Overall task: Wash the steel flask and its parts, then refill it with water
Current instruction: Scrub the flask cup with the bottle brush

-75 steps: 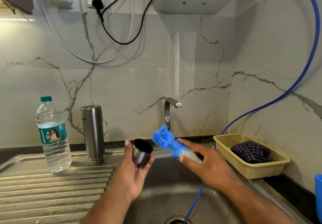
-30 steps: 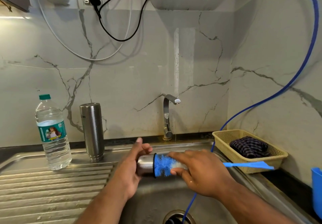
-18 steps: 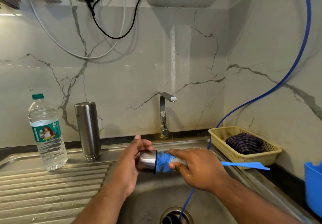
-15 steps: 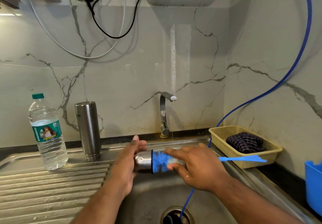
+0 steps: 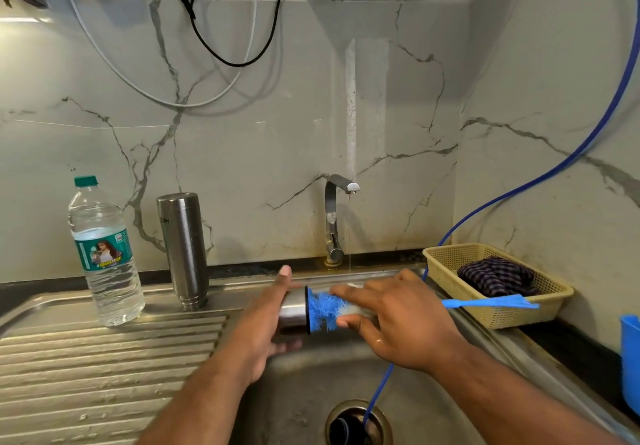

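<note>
Head view: both forearms reach in over a steel sink (image 5: pixel 304 389), and the two hands meet above the basin.
Water bottle: clear plastic with a green cap (image 5: pixel 105 254), upright on the ribbed drainboard (image 5: pixel 104 368), well to the left of the left grip.
Steel flask: body (image 5: pixel 183 250) upright at the back of the drainboard, between the bottle and the left grip and touching neither.
Left hand: the grip (image 5: pixel 263 326) cups the closed end of the steel cap (image 5: pixel 292 313), thumb raised above it and fingers curled beneath.
Steel cap: on its side over the basin, its open mouth facing the right grip.
Brush: blue bristles (image 5: pixel 325 313) pushed into the cap's mouth; the flat blue handle runs out past the right grip toward the basket.
Right hand: the grip (image 5: pixel 405 323) pinches the brush just behind the bristles, forefinger laid along the top and thumb under.
Tap: steel spout (image 5: pixel 334 222) on the wall behind both grips, a thin thread of water falling from it.
Drain: round opening (image 5: pixel 356 424) below the grips.
Blue hose: a thin line (image 5: pixel 588 139) curving down the right wall, passing under the right grip into the drain.
Basket: cream mesh (image 5: pixel 502 320) beyond the right grip, with a dark checked cloth (image 5: pixel 495 274) lying in it.
</note>
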{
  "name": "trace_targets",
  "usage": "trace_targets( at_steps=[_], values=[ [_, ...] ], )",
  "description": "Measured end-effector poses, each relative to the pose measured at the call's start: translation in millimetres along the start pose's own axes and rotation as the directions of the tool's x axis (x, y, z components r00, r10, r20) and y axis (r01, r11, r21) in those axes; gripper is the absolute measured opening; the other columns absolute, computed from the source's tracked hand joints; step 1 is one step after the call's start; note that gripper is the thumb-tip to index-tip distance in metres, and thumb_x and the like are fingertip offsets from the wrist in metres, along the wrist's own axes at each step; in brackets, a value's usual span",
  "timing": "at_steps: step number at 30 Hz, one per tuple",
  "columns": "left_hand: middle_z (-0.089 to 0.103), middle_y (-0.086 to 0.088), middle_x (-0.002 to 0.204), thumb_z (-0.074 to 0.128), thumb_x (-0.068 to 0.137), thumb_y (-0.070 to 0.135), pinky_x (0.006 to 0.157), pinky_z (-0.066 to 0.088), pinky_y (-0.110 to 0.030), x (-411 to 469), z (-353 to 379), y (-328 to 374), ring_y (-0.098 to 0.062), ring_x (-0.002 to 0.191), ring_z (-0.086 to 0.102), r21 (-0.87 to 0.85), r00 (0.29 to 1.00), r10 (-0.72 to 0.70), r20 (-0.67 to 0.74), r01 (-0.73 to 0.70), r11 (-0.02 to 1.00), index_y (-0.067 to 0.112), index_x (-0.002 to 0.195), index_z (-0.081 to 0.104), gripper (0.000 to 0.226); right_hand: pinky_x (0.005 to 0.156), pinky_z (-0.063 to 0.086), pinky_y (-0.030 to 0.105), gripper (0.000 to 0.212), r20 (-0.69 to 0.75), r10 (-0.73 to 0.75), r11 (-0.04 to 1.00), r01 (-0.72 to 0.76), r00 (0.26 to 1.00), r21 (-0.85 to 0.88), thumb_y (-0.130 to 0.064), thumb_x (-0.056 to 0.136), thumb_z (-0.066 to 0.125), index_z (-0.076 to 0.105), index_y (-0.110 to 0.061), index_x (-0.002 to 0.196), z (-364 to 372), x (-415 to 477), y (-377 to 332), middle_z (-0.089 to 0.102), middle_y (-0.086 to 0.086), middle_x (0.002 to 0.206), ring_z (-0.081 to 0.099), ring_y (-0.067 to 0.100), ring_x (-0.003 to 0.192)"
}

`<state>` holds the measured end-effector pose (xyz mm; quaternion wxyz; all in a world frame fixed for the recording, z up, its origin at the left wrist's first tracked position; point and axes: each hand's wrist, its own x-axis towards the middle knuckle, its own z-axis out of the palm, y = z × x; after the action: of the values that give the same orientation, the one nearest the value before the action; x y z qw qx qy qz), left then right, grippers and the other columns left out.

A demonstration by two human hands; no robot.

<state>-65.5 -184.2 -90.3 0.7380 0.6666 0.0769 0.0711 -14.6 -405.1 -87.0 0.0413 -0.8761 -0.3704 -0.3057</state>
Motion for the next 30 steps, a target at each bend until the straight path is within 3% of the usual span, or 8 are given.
trace_targets(
  at_steps=[4,8,14,17,20,24,27,30],
  values=[
    [0.076,-0.018,0.104,0.051,0.096,0.059,0.061,0.055,-0.036,-9.6,11.2,-0.3,-0.026,0.075,0.072,0.133,0.990,-0.020,0.143,0.001,0.991,0.020,0.120,0.064,0.047,0.078,0.049,0.035,0.052,-0.008,0.080,0.996,-0.080,0.997,0.037,-0.067,0.100,0.034,0.048,-0.045,0.145,-2.9,-3.3,-2.4,0.072,-0.011,0.092,0.066,0.011,0.084],
    [0.067,-0.010,0.117,0.064,0.093,0.053,0.090,0.059,-0.052,-8.4,12.2,8.2,-0.028,0.102,0.069,0.226,0.954,0.250,0.168,-0.284,0.932,0.027,0.108,0.065,0.031,0.082,0.049,0.031,0.056,0.051,0.175,0.975,-0.180,0.983,0.127,-0.069,0.102,0.029,0.038,-0.045,0.152,-4.5,-3.5,-4.8,0.073,-0.008,0.118,0.066,0.014,0.107],
    [0.074,-0.010,0.102,0.054,0.093,0.056,0.091,0.054,-0.049,-6.5,3.5,14.3,-0.029,0.101,0.069,-0.233,0.985,0.162,-0.054,-0.170,0.957,0.017,0.091,0.072,0.043,0.072,0.041,0.032,0.050,-0.079,0.013,0.999,-0.010,0.997,0.039,-0.067,0.100,0.036,0.048,-0.044,0.142,-6.7,-2.3,-14.6,0.069,-0.014,0.090,0.064,0.009,0.080],
    [0.070,-0.011,0.115,0.049,0.087,0.075,0.081,0.059,-0.043,-4.6,-0.4,3.0,-0.029,0.099,0.070,0.083,0.999,0.035,-0.020,-0.033,0.996,0.031,0.110,0.071,0.055,0.069,0.039,0.030,0.044,-0.138,-0.063,0.995,0.051,0.989,-0.086,-0.064,0.095,0.047,0.050,-0.044,0.134,-2.0,0.2,-13.6,0.059,-0.015,0.077,0.055,0.006,0.069],
    [0.073,-0.011,0.092,0.045,0.090,0.073,0.054,0.049,-0.029,-8.9,3.4,-0.8,-0.018,0.066,0.066,0.251,0.995,-0.046,0.087,0.023,0.968,0.027,0.115,0.066,0.056,0.073,0.041,0.035,0.047,-0.083,0.033,0.998,-0.037,0.996,-0.043,-0.064,0.098,0.041,0.050,-0.044,0.140,-6.0,-1.2,-14.0,0.067,-0.010,0.083,0.064,0.011,0.078],
    [0.069,-0.014,0.111,0.066,0.093,0.045,0.072,0.061,-0.038,-6.3,7.4,1.2,-0.021,0.084,0.072,0.284,0.976,0.123,0.180,-0.171,0.943,0.023,0.115,0.062,0.031,0.084,0.047,0.033,0.056,0.145,0.192,0.971,-0.209,0.971,0.115,-0.068,0.101,0.034,0.044,-0.041,0.149,-6.8,-4.1,-10.5,0.072,-0.008,0.120,0.065,0.014,0.108],
    [0.070,-0.007,0.117,0.059,0.091,0.058,0.092,0.058,-0.050,-6.4,7.7,0.2,-0.026,0.104,0.071,0.178,0.981,0.134,0.138,-0.158,0.971,0.020,0.103,0.069,0.041,0.086,0.047,0.031,0.058,0.184,0.178,0.970,-0.204,0.967,0.134,-0.070,0.101,0.033,0.044,-0.040,0.150,-8.4,-3.9,-10.6,0.070,-0.010,0.125,0.063,0.011,0.111],
    [0.075,-0.010,0.104,0.054,0.092,0.058,0.086,0.057,-0.048,-3.0,4.1,7.5,-0.029,0.096,0.072,-0.164,0.996,0.087,0.006,-0.085,0.983,0.014,0.084,0.065,0.046,0.089,0.043,0.036,0.056,0.077,0.091,0.990,-0.099,0.993,0.097,-0.069,0.099,0.040,0.040,-0.047,0.150,-8.1,-4.6,-9.0,0.069,-0.011,0.113,0.063,0.012,0.105]
  ],
)
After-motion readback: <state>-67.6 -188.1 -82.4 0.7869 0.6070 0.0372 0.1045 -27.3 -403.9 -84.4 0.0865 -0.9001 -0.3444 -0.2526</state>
